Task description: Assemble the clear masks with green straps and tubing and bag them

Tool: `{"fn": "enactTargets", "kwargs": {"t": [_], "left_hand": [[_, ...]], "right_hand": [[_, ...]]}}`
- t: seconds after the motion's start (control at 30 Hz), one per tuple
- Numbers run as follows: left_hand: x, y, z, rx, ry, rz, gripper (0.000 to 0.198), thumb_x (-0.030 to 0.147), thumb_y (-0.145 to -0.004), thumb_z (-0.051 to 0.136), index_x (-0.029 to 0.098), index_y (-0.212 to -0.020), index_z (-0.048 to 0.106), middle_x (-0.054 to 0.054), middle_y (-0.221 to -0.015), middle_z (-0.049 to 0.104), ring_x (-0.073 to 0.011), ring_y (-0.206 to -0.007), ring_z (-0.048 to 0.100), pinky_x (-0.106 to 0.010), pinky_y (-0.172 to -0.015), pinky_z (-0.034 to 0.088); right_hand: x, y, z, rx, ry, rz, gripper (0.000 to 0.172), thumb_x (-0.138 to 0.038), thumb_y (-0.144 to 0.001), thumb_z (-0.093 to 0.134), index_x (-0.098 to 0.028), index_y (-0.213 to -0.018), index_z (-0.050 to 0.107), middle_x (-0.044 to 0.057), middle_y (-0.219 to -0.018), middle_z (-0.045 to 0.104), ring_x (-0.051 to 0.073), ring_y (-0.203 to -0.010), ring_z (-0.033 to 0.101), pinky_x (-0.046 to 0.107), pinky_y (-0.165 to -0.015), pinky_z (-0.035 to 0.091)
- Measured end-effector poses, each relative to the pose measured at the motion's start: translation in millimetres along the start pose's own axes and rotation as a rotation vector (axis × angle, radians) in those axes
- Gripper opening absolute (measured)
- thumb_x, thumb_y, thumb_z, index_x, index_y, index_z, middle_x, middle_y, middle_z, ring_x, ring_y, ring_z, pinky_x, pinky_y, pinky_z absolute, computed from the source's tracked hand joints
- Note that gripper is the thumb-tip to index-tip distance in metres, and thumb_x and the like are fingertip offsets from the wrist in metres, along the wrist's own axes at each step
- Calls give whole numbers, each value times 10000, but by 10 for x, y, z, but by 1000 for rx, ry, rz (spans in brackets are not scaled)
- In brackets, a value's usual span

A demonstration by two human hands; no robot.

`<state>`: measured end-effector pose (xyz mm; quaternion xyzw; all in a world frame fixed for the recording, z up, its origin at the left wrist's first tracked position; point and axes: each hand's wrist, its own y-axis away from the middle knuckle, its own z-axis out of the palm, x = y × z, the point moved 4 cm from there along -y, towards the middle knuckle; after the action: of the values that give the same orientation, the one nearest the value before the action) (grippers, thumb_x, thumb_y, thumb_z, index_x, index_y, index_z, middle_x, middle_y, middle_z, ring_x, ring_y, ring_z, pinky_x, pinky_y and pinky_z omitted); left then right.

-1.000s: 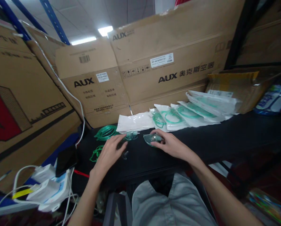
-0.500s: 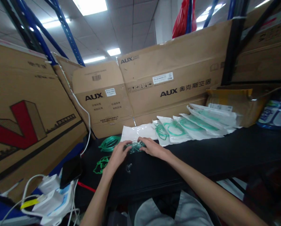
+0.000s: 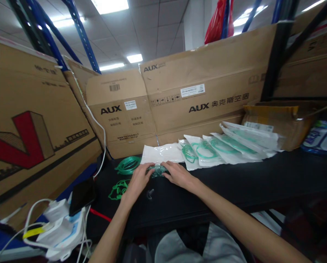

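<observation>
A clear, greenish plastic bundle [image 3: 158, 170] lies on the black table between my two hands; its exact kind I cannot make out. My left hand [image 3: 139, 179] grips its left end with curled fingers. On the other end, the fingers of my right hand [image 3: 178, 175] are bent round it. Just behind is a flat white pouch [image 3: 162, 153]. Coiled green tubing [image 3: 127, 165] rests to the left of my left hand, with a tangle of green straps [image 3: 118, 189] in front of it. A small clear plastic piece [image 3: 150, 194] lies nearer me, between my forearms.
Several white pouches with green tubing [image 3: 207, 149] overlap along the back right. Cardboard panels [image 3: 180, 109] stand behind the table. A phone [image 3: 82, 196] and a white power strip with cables [image 3: 66, 233] are at the left. A blue-labelled bottle [image 3: 321, 131] stands far right.
The view has shifted slightly. My hands stay at the clear plastic bundle, their fingers moved only a little; the other things lie as before.
</observation>
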<state>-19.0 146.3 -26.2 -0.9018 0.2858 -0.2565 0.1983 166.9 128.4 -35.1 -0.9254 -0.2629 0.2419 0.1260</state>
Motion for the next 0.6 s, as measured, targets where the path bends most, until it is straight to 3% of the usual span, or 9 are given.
{"fn": "enactTargets", "kwargs": {"t": [0.6], "left_hand": [[7, -52, -42, -21, 6, 38, 224, 262, -984, 537, 229, -1143, 691, -52, -1186, 717, -234, -1121, 654, -399, -1029, 488]], "right_hand": [[106, -15, 41, 87, -97, -76, 378, -246, -944, 657, -171, -1308, 586, 141, -1193, 698, 257, -1116, 667, 348, -958, 496]]}}
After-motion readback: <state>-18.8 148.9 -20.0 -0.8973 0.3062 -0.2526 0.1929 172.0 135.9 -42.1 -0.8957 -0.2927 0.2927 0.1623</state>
